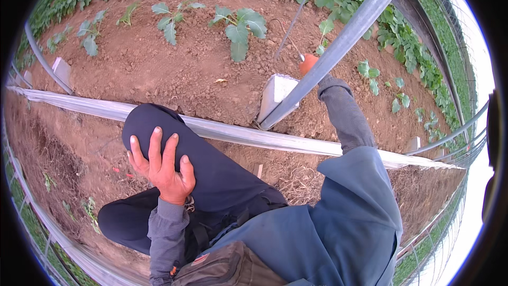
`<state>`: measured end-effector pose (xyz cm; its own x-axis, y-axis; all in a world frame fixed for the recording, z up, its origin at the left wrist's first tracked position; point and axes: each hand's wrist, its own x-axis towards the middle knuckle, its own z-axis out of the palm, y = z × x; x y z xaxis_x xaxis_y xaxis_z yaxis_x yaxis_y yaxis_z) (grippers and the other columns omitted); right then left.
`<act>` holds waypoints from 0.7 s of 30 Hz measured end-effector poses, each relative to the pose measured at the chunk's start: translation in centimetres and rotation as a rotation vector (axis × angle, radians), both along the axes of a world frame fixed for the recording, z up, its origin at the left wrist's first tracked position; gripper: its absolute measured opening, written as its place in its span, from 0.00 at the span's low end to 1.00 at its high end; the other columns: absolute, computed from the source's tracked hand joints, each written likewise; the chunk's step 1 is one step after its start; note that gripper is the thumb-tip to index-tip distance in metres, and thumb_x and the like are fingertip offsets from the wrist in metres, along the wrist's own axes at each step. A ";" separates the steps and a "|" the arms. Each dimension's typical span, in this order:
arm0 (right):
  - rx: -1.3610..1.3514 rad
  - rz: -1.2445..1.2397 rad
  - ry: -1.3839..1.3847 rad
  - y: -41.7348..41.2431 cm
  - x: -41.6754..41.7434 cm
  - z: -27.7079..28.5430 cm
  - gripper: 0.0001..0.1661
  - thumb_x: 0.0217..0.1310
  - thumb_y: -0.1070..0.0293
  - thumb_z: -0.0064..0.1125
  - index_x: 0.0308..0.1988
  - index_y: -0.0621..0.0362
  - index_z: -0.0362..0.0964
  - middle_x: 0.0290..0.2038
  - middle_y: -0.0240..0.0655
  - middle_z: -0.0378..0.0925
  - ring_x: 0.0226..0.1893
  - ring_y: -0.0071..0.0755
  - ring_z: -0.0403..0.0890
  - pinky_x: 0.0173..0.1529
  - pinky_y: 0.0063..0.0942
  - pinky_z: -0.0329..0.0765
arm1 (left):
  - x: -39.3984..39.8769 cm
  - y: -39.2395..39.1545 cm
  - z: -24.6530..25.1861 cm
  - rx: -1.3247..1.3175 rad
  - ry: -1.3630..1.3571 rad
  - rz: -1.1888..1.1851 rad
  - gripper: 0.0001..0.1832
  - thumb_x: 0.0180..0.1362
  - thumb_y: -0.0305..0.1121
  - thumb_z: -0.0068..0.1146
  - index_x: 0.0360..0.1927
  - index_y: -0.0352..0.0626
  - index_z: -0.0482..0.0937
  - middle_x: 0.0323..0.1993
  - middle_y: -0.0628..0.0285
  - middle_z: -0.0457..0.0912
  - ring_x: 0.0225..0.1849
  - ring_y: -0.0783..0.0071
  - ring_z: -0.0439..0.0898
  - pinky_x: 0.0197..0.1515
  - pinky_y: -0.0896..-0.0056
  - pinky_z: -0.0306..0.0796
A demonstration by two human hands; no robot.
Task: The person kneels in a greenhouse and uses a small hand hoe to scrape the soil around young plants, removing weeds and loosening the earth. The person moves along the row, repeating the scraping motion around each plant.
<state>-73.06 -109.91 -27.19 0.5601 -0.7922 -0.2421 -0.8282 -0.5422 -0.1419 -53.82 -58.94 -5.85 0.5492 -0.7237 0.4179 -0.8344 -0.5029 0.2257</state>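
Note:
My left hand [164, 171] rests on my dark-trousered knee [158, 125], fingers spread, holding nothing. My right hand [307, 64] reaches out low over the soil bed and is partly hidden behind a slanting metal pole [337, 41]. From its grip a thin, curved metal hand tool [293, 41] extends; its exact kind cannot be told. Just beyond the hand grows a small leafy seedling [326, 28]. A larger broad-leaved young plant [242, 26] stands to the left. Near my right wrist sits a pale block [279, 89] at the pole's foot.
A thin metal rod [297, 16] stands in the soil by the tool. White plastic sheeting [222, 129] runs along the bed's near edge. Young plants [170, 20] line the bed, with denser foliage [408, 53] behind. Curved metal tubes [41, 57] rise at the left. Dry grass [301, 184] lies nearby.

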 end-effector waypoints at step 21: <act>-0.019 0.173 -0.212 2.6 -2.0 -4.9 0.40 0.65 0.64 0.55 0.75 0.52 0.57 0.58 0.54 0.73 0.61 0.56 0.72 0.67 0.44 0.64 | 0.2 0.4 0.5 0.051 -0.023 0.073 0.22 0.58 0.43 0.53 0.53 0.49 0.87 0.69 0.59 0.75 0.79 0.37 0.52 0.77 0.35 0.34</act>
<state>-75.09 -107.33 -32.13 0.7238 -0.6840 -0.0908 -0.6762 -0.6769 -0.2909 -53.65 -58.53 -5.33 0.5916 -0.7029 0.3949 -0.8000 -0.5727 0.1790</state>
